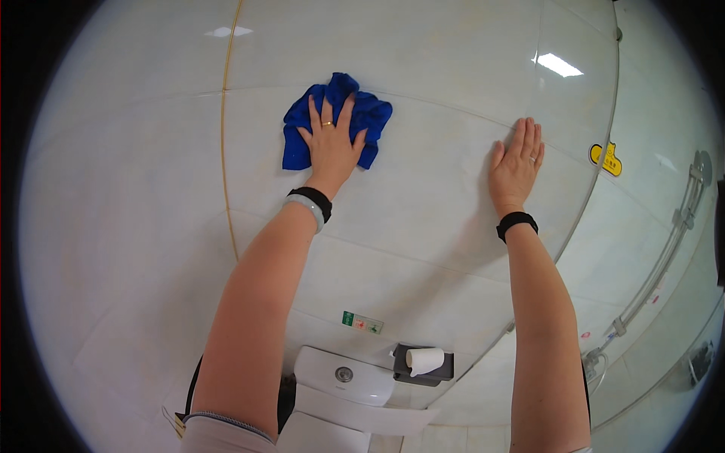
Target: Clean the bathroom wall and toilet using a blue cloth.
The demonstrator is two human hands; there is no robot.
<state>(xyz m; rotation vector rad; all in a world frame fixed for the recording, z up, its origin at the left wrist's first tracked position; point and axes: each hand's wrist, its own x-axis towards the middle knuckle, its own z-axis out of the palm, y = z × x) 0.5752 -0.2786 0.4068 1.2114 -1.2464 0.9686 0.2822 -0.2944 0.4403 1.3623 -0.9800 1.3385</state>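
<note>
A crumpled blue cloth [374, 113] lies flat against the pale tiled wall [423, 196]. My left hand [332, 147] presses on it with fingers spread; a ring and two bands show on that finger and wrist. To the right, my right hand [515, 167] rests on the bare tile, its fingers stretched out side by side and nothing under it that I can see. A black band circles the right wrist. Both arms reach up from the lower edge.
Below stands a white toilet [343, 377] with a round flush button. Beside it a dark holder [447, 368] carries a paper roll [424, 361]. A glass panel edge [578, 226] bears a yellow sticker [606, 159]. Beyond it hangs a shower rail [664, 249].
</note>
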